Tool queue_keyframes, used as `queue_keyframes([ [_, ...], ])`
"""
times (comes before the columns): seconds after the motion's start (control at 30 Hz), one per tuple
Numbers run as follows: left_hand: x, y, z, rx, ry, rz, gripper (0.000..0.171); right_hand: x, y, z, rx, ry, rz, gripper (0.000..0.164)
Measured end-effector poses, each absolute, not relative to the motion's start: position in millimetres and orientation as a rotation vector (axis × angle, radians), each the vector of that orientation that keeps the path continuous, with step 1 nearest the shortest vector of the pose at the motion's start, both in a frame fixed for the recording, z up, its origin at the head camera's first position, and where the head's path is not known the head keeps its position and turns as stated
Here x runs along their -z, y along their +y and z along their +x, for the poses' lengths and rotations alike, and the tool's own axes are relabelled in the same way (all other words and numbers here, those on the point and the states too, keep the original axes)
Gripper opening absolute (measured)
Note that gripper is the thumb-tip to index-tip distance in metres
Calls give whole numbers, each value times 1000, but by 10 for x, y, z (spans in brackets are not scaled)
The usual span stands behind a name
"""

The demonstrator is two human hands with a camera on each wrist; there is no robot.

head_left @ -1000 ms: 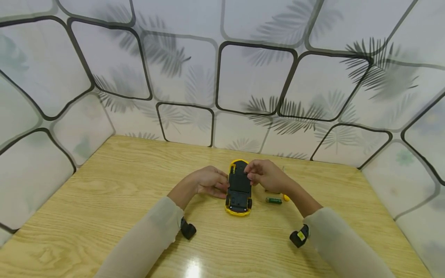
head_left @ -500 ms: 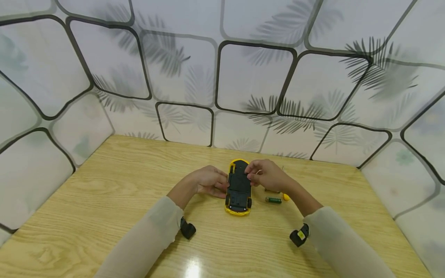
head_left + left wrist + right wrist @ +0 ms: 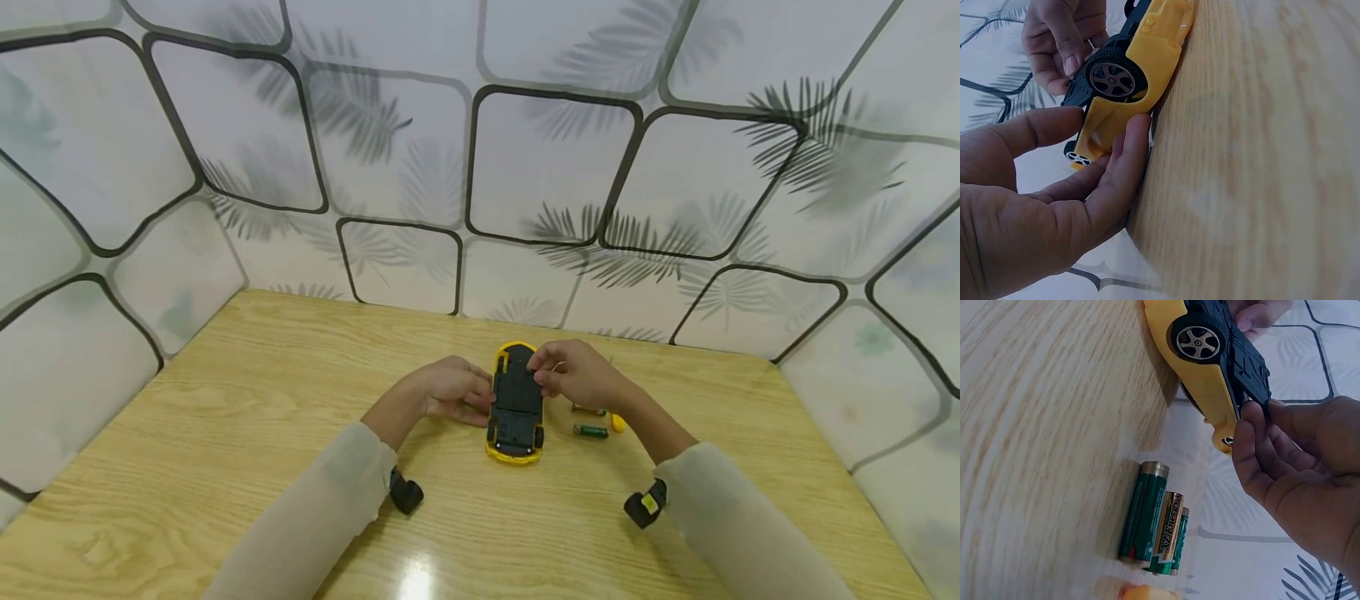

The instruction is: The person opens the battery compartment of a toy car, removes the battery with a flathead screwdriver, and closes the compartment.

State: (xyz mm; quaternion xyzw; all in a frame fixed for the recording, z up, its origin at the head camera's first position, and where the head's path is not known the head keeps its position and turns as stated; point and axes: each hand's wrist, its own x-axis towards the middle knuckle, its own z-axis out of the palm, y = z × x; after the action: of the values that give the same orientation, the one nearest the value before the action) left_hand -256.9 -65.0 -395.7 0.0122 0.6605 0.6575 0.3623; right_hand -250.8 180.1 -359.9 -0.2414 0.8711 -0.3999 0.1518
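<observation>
A yellow toy car (image 3: pixel 514 454) lies upside down on the table, its black underside up. My left hand (image 3: pixel 456 392) holds it by the left side; in the left wrist view the thumb is on the black base and the fingers rest along the yellow body (image 3: pixel 1154 56). On the far right part of the underside, my right hand (image 3: pixel 573 371) pinches the edge of a flat black cover (image 3: pixel 1250 378), thumb on top and curled fingers at its edge. The cover's far end is partly hidden by the right fingers in the head view.
Right of the car lie several batteries, among them a green one (image 3: pixel 591 432) and a gold one (image 3: pixel 1169 528). A small yellow-orange object (image 3: pixel 617 423) sits beside them. A patterned backdrop (image 3: pixel 525 283) stands behind the wooden table (image 3: pixel 300 367).
My right hand has shifted very slightly upward, and more of the gold battery shows beneath it. The car and my left hand stay in place.
</observation>
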Motion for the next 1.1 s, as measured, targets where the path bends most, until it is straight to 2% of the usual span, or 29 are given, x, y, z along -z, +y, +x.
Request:
queue_keyframes([
  [0.67, 3963, -655, -2564, -1695, 1698, 31, 60, 3654, 1786, -2526, 1066, 2554, -714, 14],
  [1.1, 3960, -655, -2577, -1696, 1692, 27, 60, 3687, 1745, -2474, 835, 2712, -782, 36],
])
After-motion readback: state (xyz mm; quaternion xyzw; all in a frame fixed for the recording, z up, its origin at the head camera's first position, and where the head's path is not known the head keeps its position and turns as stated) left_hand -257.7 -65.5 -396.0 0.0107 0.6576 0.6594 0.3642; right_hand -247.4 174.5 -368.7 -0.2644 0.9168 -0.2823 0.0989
